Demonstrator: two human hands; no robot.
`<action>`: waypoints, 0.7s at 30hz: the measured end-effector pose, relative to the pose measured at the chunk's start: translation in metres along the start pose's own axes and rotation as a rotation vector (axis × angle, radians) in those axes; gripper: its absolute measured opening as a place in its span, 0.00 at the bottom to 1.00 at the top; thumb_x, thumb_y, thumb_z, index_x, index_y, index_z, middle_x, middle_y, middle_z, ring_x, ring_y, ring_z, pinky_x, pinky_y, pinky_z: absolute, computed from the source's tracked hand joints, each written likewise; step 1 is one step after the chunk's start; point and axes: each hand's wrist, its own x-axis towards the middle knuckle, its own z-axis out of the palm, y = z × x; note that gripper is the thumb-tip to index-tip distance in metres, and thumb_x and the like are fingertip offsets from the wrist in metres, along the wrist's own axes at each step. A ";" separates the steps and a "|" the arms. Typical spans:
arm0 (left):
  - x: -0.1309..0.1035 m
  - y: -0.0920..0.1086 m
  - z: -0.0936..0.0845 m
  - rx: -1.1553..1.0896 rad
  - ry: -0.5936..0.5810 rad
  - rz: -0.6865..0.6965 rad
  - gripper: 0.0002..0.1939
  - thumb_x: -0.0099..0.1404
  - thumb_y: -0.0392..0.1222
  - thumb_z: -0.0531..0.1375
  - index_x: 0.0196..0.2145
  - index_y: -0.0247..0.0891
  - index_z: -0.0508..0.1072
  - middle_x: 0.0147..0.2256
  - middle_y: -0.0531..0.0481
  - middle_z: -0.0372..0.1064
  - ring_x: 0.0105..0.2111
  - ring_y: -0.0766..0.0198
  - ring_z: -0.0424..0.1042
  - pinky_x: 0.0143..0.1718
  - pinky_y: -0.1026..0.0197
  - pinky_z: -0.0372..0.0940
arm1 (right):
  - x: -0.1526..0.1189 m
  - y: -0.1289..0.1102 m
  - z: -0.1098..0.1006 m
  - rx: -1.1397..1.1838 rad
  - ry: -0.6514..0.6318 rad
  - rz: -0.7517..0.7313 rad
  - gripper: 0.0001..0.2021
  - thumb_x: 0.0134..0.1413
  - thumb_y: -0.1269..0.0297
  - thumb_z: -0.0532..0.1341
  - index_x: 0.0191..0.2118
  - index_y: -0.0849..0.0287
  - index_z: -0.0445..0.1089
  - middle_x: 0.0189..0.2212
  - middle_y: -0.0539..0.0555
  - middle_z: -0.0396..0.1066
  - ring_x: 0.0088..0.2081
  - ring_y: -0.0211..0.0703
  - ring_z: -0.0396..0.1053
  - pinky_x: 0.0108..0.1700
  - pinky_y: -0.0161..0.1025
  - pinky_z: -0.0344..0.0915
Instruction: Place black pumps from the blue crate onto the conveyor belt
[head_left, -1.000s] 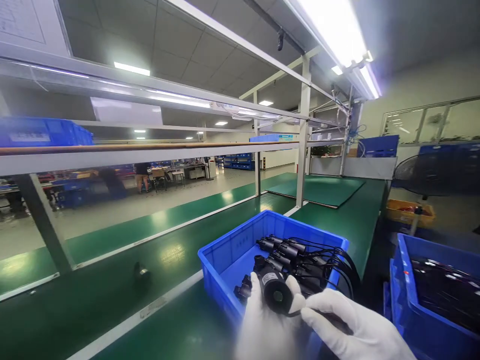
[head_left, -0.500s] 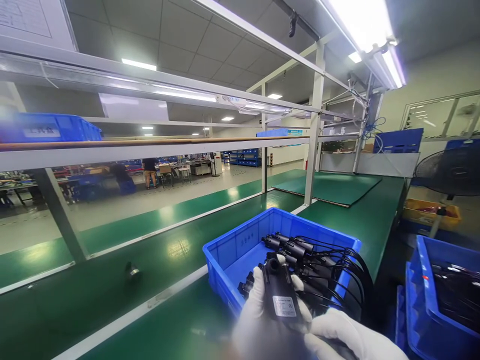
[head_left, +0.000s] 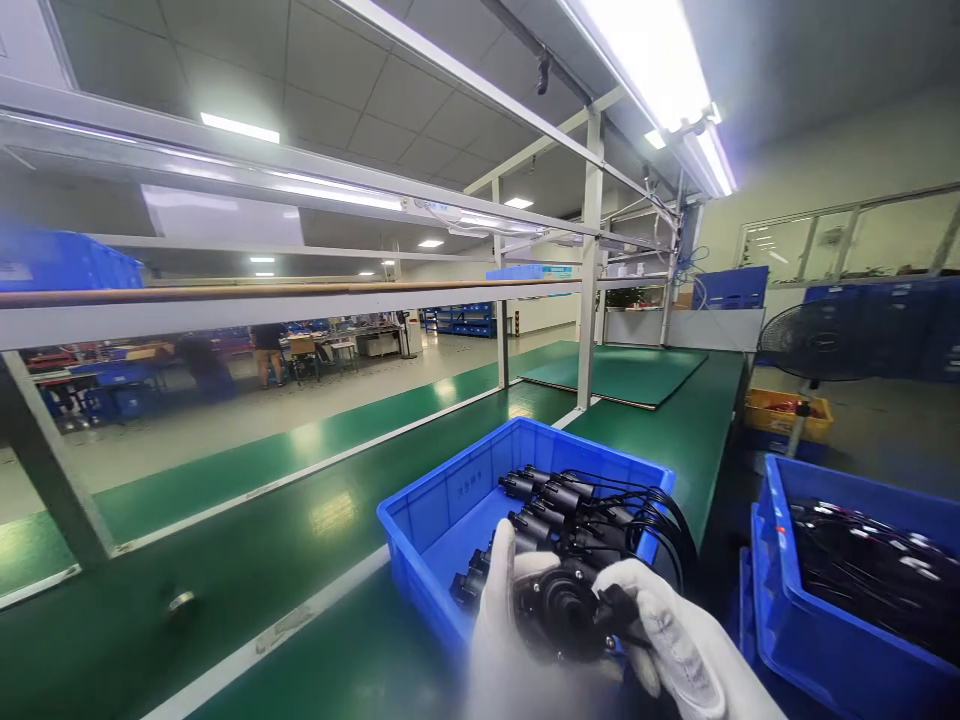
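Note:
In both white-gloved hands I have a black pump (head_left: 564,612), its round end face with several small screws turned up toward me. My left hand (head_left: 501,625) is wrapped round its left side, with the thumb raised along the edge. My right hand (head_left: 679,635) is closed on a short black part that sticks out at the pump's right; whether that is a port or a cable end I cannot tell. Just beyond my hands, a blue bin (head_left: 450,510) holds several similar black pumps (head_left: 551,500) with their black cables (head_left: 660,515) bunched at the right side.
Another blue bin (head_left: 784,560), with black cables and white connectors in it, stands at the right. The green bench (head_left: 300,530) carries a small round metal piece (head_left: 181,602) at left. White frame posts (head_left: 591,260) rise behind the bin. A fan (head_left: 810,340) stands at right.
The pump has been turned: its labelled side faced me before, and now its round end does. My right hand has moved up onto it. The view has swung to the right.

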 end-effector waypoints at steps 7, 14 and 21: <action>0.001 -0.009 -0.007 0.100 0.014 0.054 0.51 0.41 0.40 0.77 0.62 0.47 0.64 0.44 0.46 0.74 0.47 0.55 0.73 0.60 0.56 0.60 | -0.001 -0.003 -0.005 -0.163 -0.040 -0.015 0.28 0.65 0.38 0.45 0.29 0.54 0.69 0.21 0.51 0.65 0.24 0.42 0.66 0.30 0.34 0.71; 0.001 -0.005 -0.002 0.109 0.012 0.018 0.52 0.41 0.40 0.76 0.63 0.47 0.63 0.44 0.47 0.74 0.48 0.52 0.73 0.58 0.54 0.62 | 0.000 -0.005 -0.002 -0.079 -0.007 -0.027 0.28 0.65 0.39 0.45 0.26 0.53 0.68 0.19 0.50 0.64 0.22 0.42 0.64 0.27 0.34 0.68; 0.007 -0.001 -0.002 0.231 0.015 0.018 0.59 0.39 0.38 0.77 0.66 0.54 0.56 0.42 0.47 0.73 0.45 0.49 0.74 0.53 0.51 0.66 | 0.004 0.005 -0.003 -0.052 -0.084 -0.030 0.28 0.64 0.36 0.43 0.26 0.53 0.63 0.21 0.50 0.64 0.23 0.42 0.64 0.29 0.36 0.68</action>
